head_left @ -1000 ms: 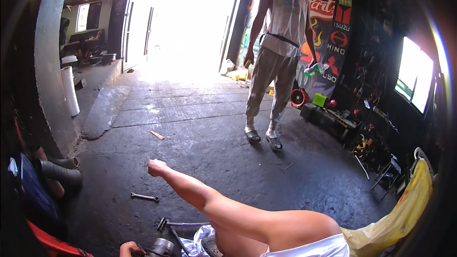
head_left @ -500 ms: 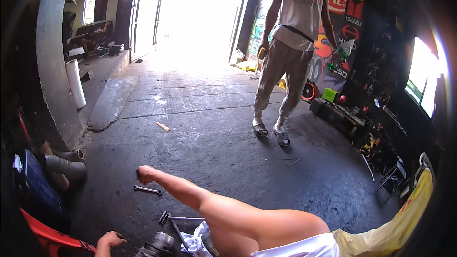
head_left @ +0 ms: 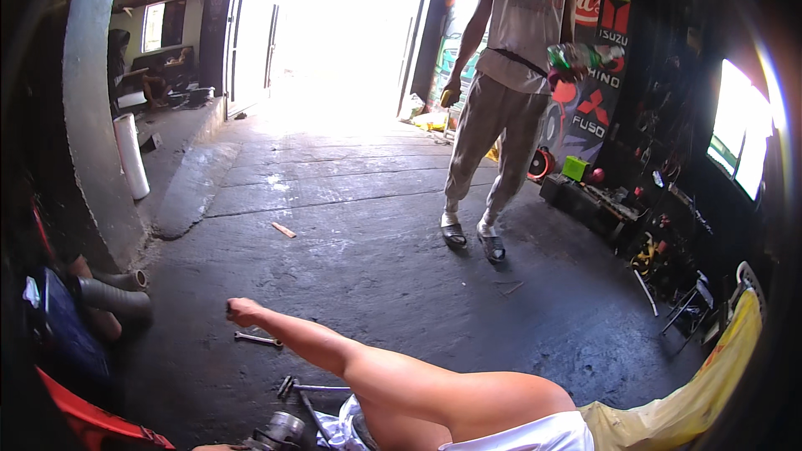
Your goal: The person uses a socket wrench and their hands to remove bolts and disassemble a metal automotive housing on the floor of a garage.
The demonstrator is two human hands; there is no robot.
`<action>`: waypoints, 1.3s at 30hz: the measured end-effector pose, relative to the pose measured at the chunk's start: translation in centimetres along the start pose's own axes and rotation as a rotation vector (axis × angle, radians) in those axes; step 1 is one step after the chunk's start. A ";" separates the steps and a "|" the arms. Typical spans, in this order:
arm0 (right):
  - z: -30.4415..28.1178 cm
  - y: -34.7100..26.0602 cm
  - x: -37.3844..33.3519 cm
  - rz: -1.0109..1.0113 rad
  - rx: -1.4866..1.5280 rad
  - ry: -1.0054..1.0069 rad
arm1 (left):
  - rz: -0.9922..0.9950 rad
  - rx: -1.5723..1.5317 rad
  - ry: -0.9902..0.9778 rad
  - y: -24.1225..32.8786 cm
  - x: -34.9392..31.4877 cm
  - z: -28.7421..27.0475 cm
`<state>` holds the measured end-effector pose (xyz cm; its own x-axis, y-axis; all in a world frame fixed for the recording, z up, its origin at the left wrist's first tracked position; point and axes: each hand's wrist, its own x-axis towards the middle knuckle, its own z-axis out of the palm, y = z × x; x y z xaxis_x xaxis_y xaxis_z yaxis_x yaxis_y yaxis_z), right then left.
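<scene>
My right arm stretches across the view to the left, and my right hand (head_left: 244, 311) is closed in a fist above the dark floor. Whatever may be inside that fist is hidden. Just below it lies a combination wrench (head_left: 257, 339). Only a sliver of my left hand (head_left: 219, 448) shows at the lower edge, beside a round metal machine part (head_left: 284, 428); its fingers are out of sight. Near that part are a metal bar tool (head_left: 322, 387) and a crumpled white plastic bag (head_left: 338, 426).
A person (head_left: 510, 92) stands ahead holding a green plastic bottle (head_left: 576, 56) and a small yellow object. A flat wooden piece (head_left: 284, 230) lies on the floor. Ribbed hose (head_left: 117, 299) and a red edge (head_left: 92, 422) are at left, yellow cloth (head_left: 710, 376) at right.
My right hand has shifted slightly left. My left hand has dropped toward the lower edge, next to the metal part. The person ahead has raised the bottle.
</scene>
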<state>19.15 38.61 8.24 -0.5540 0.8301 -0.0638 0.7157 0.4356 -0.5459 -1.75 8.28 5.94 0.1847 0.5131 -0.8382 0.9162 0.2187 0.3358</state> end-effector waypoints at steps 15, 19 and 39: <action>-4.0 7.1 -1.4 0.186 -0.332 0.125 | -0.086 0.054 -0.141 2.6 -5.0 -1.2; -2.3 8.4 -3.2 0.295 -0.310 0.067 | 0.069 0.061 -0.001 3.4 -1.1 0.6; -1.2 8.7 -4.0 0.138 -0.263 0.090 | 0.339 0.000 0.149 11.1 5.7 -2.2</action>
<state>28.10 39.47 4.76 -0.4125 0.9100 -0.0420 0.8735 0.3820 -0.3017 8.67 15.46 5.83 0.4238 0.6714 -0.6079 0.8118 0.0161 0.5837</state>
